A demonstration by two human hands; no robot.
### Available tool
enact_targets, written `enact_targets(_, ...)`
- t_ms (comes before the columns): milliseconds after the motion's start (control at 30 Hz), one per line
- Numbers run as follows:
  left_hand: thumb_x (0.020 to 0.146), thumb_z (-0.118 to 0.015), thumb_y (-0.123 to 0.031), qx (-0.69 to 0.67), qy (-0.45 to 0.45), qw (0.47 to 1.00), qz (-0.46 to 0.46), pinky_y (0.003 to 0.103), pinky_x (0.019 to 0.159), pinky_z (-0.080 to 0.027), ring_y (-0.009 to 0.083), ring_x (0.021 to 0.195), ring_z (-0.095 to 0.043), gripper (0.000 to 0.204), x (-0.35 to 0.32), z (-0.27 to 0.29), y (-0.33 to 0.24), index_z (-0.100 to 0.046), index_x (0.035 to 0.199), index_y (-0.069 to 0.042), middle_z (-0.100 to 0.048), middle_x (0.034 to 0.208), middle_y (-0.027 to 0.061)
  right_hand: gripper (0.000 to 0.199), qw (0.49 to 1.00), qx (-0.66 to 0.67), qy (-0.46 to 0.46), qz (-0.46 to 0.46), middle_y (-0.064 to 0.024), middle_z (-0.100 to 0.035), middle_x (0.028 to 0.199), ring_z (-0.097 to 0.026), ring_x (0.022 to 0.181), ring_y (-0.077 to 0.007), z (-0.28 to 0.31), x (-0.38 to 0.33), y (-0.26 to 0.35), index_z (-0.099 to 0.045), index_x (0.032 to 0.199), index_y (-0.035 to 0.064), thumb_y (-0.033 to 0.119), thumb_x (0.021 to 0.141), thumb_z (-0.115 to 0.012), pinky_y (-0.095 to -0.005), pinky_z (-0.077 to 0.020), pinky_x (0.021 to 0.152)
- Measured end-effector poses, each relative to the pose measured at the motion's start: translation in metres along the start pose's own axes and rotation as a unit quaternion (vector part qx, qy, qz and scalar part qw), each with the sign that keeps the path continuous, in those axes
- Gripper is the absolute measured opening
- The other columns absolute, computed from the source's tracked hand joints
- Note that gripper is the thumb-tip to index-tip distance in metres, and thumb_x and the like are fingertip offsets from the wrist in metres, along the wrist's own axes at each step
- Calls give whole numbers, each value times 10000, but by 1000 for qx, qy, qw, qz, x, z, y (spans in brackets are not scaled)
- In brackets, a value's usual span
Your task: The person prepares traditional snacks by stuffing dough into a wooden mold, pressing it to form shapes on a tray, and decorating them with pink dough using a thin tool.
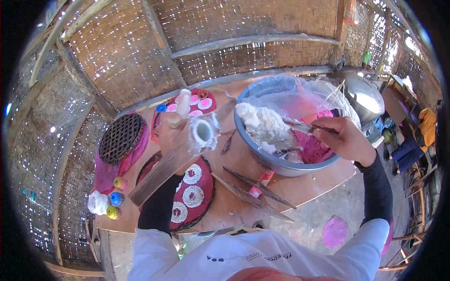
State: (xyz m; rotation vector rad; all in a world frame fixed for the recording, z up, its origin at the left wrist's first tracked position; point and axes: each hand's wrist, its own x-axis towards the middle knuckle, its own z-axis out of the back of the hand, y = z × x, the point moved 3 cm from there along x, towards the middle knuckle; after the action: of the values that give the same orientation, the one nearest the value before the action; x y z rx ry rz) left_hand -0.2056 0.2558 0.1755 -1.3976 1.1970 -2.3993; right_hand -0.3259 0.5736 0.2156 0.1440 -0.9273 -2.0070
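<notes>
My left hand (171, 129) is closed around a wooden press, a long flat board (161, 173) with a short white tube (204, 132) through it. White dough is smeared around the tube's open end, which faces up. My right hand (344, 140) grips a thin, flat spatula (300, 125), smeared with pale dough. Its tip touches the white dough mound (263, 124) in a blue-grey basin (281, 166). Beside that mound lies bright pink dough (313, 146), partly under my right hand. Clear plastic (293, 100) covers the basin's far side.
Round red trays (199, 206) hold white and pink dough rings. A dark woven rack (122, 138) lies at left, near small colored balls of string (116, 199). Pointed wooden sticks (253, 196) and a red packet (261, 182) lie near the table's front edge. A metal pot (366, 98) stands right.
</notes>
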Motion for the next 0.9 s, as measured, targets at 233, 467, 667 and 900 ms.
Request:
enact_targets(233,662,-705,-179,74,32,997,10,383,623,-406,270,683,-535,296,-12,16,-12,-500,826,-41,-549,719,118,185,930,-314,-68,179,-91,-585,634,-584,581,-274,-23,8,83,-639,887,106,239,773,-581,-373,-439,508)
enact_targets(467,691,-669,-202,204,-15,977,-52,408,645,-373,330,726,-500,233,-23,19,-36,-536,816,-56,-519,734,126,162,864,-460,-107,177,-53,-496,555,-545,467,-211,-111,9,124,-557,915,124,201,773,-546,-341,-432,416)
enact_targets(667,707,-658,-201,258,0,949,-183,404,654,-401,280,740,-532,205,-16,36,-13,-574,814,-48,-541,760,116,224,903,-383,-119,154,-59,-529,583,-562,481,-208,-125,-16,120,-569,968,61,154,765,-558,-357,-446,431)
enact_targets(900,861,-521,-265,-491,27,862,119,368,590,-497,222,659,-600,248,-19,31,19,-510,1044,-97,-595,932,120,198,942,-190,-254,107,-117,-606,693,-587,532,-275,-114,-29,93,-593,958,49,120,773,-588,-342,-455,467)
